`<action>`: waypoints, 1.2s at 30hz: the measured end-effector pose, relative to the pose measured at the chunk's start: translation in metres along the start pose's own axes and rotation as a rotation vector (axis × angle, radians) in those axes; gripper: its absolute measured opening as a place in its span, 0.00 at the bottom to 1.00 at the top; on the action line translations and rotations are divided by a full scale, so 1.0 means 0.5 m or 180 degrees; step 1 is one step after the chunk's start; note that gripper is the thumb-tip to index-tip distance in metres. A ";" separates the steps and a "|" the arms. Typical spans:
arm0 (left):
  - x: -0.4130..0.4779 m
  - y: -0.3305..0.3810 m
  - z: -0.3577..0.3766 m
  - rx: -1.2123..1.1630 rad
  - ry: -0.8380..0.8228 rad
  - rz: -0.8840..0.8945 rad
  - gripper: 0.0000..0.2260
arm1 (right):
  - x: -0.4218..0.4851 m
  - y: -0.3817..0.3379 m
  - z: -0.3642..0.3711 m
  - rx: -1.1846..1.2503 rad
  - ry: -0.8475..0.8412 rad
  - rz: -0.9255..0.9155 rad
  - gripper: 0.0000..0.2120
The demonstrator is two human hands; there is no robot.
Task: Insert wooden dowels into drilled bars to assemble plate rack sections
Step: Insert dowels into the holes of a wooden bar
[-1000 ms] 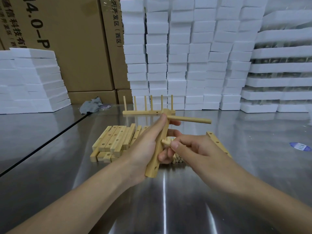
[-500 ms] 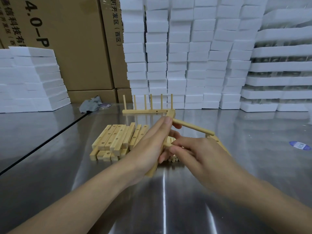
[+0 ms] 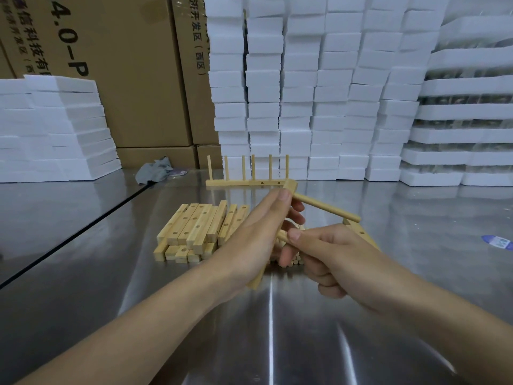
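Wooden bar [image 3: 290, 186] in left hand [image 3: 249, 240] grip (middle hidden); right hand [image 3: 333, 254] pinches dowel [image 3: 281, 235].

The left carton [image 3: 116, 79] bears partial print "4.0-P" and characters "科技有". The adjacent carton [image 3: 190, 101] reads "开发区(西区)". The blue sticker [image 3: 497, 242] on the table [image 3: 83, 273] is illegible.
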State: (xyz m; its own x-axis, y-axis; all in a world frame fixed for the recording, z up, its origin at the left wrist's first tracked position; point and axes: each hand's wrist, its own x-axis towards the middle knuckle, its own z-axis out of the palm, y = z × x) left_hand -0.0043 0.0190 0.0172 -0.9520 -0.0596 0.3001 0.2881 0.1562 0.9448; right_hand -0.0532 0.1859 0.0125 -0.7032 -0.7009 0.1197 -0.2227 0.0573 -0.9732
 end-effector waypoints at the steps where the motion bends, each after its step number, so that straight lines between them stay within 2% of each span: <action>1: -0.001 0.000 0.001 0.0007 -0.0008 0.0009 0.20 | 0.000 -0.002 -0.001 0.0075 -0.0090 0.0020 0.20; 3: -0.003 0.000 0.004 -0.0070 -0.0012 0.0011 0.19 | -0.004 0.000 0.002 -0.0335 -0.0013 -0.0443 0.18; 5: -0.001 0.000 0.007 -0.0323 -0.0006 -0.0071 0.19 | -0.010 0.012 0.003 -0.1739 0.0500 -0.1478 0.16; 6: 0.000 0.001 0.008 -0.0522 -0.0034 -0.0146 0.19 | -0.013 0.013 0.003 -0.2487 0.0717 -0.1814 0.14; 7: 0.001 0.003 0.007 -0.0696 -0.0077 -0.0214 0.19 | -0.015 0.013 0.002 -0.2997 0.0827 -0.1916 0.14; 8: 0.001 0.005 0.006 -0.0784 -0.0103 -0.0251 0.19 | -0.014 0.012 0.001 -0.3174 0.0865 -0.1875 0.15; 10: 0.003 0.005 0.006 -0.0764 -0.0071 -0.0236 0.20 | -0.011 0.017 -0.002 -0.3027 0.0912 -0.1858 0.12; 12: 0.005 0.000 0.005 -0.0631 0.0029 -0.0180 0.20 | -0.009 0.018 0.003 -0.2462 0.0867 -0.1699 0.12; 17: 0.002 -0.005 0.003 -0.0133 0.0041 0.0037 0.21 | -0.004 -0.003 0.009 -0.0254 0.0213 -0.0198 0.15; 22: -0.002 -0.001 0.006 -0.0046 -0.0057 0.0160 0.22 | -0.011 -0.026 -0.014 0.0499 -0.0377 0.0489 0.17; 24: -0.004 -0.001 0.006 -0.0044 -0.0073 0.0138 0.23 | -0.012 -0.026 -0.015 0.0474 -0.0457 0.0413 0.16; 25: -0.004 -0.001 0.008 -0.0095 -0.0055 0.0099 0.23 | -0.013 -0.025 -0.013 0.0252 -0.0390 0.0195 0.16; 26: -0.005 -0.001 0.009 -0.0175 -0.0033 0.0053 0.22 | -0.014 -0.021 -0.011 -0.0196 -0.0249 -0.0160 0.16; 29: -0.005 0.003 0.012 -0.0504 -0.0013 -0.0086 0.21 | -0.020 -0.009 -0.009 -0.2383 0.0356 -0.1491 0.17; 30: -0.005 0.005 0.012 -0.0581 -0.0020 -0.0134 0.20 | -0.023 -0.009 -0.008 -0.2800 0.0460 -0.1653 0.15; 32: -0.005 0.008 0.010 -0.0644 -0.0030 -0.0186 0.20 | -0.025 -0.009 -0.005 -0.3059 0.0613 -0.1676 0.16; 34: -0.004 0.008 0.007 -0.0568 -0.0028 -0.0164 0.20 | -0.024 -0.006 -0.001 -0.2884 0.0666 -0.1636 0.14; 36: -0.003 0.009 0.001 -0.0361 -0.0010 -0.0090 0.19 | -0.021 -0.008 -0.002 -0.2602 0.0600 -0.1571 0.15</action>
State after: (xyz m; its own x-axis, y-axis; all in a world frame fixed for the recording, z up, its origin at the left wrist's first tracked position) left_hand -0.0015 0.0205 0.0211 -0.9602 -0.0594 0.2730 0.2708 0.0419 0.9617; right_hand -0.0454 0.1939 0.0151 -0.4855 -0.6573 0.5763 -0.8716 0.3133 -0.3770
